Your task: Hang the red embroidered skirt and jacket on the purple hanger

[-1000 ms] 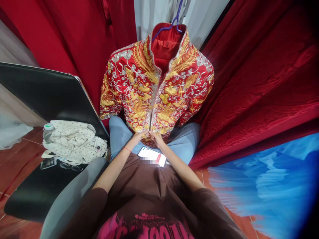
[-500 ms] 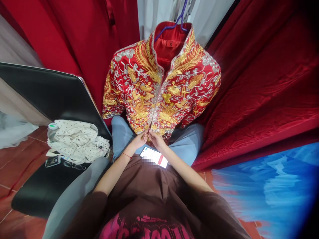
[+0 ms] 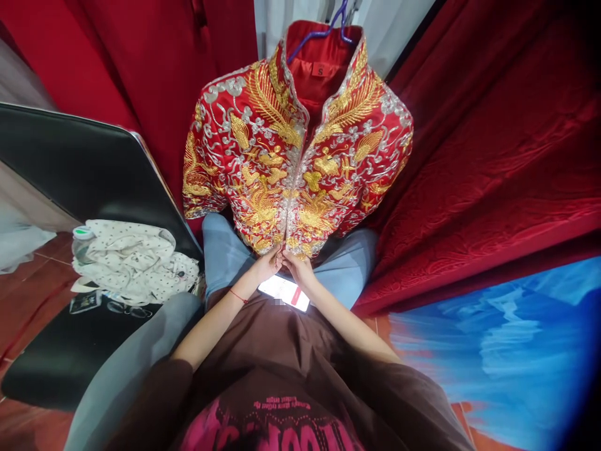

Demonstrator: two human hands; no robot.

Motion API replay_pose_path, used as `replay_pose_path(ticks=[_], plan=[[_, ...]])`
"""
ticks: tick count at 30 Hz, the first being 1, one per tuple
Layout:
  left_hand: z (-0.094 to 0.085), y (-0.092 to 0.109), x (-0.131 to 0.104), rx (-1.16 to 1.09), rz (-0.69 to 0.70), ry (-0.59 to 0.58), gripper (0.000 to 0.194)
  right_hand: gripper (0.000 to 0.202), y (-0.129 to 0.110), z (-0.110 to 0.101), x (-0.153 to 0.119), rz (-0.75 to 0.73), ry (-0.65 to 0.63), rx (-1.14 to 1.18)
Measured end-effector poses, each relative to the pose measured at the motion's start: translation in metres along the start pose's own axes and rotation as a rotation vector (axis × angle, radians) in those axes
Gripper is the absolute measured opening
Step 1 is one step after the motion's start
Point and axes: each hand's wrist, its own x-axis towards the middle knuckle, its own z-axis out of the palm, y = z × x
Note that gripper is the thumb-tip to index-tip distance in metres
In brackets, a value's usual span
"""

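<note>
A red jacket (image 3: 300,150) with gold and silver embroidery hangs in front of me on a purple hanger (image 3: 323,28), its front edges meeting down the middle. At the lower end of that front line, my left hand (image 3: 271,263) pinches the jacket's hem from the left. My right hand (image 3: 298,266) grips the hem just beside it, fingers curled and nearly touching the left ones. The small part between the fingertips is hidden. A lit phone (image 3: 286,292) lies on my lap below both hands.
To the left, a black chair (image 3: 42,357) bears a white dotted cloth (image 3: 136,260), a pair of glasses (image 3: 129,309) and a small dark packet (image 3: 85,302). Red curtains (image 3: 493,156) hang on both sides. Blue fabric (image 3: 507,338) spreads over the tiled floor at right.
The view has shifted slightly, so the jacket sits a little higher and further left. Both hands stay at the jacket's lower front, with only small finger movement.
</note>
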Motion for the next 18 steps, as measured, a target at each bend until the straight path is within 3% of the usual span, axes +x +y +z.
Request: replay_pose_path(ticks=[10,15,18], plan=[[-0.0002,-0.0073,0.0001,0.019,0.067,0.010,0.015,0.023,0.0008,0.0012,-0.0043,-0.015,0.001,-0.006],[0.0007,-0.0088,0.0014,-0.045,0.071,0.004,0.003,0.020,0.0018,0.0013,-0.0037,0.009,0.015,0.013],[0.0025,-0.0083,0.0004,-0.074,0.046,0.014,0.007,0.022,0.0007,0.0026,-0.0044,0.013,0.010,0.011]])
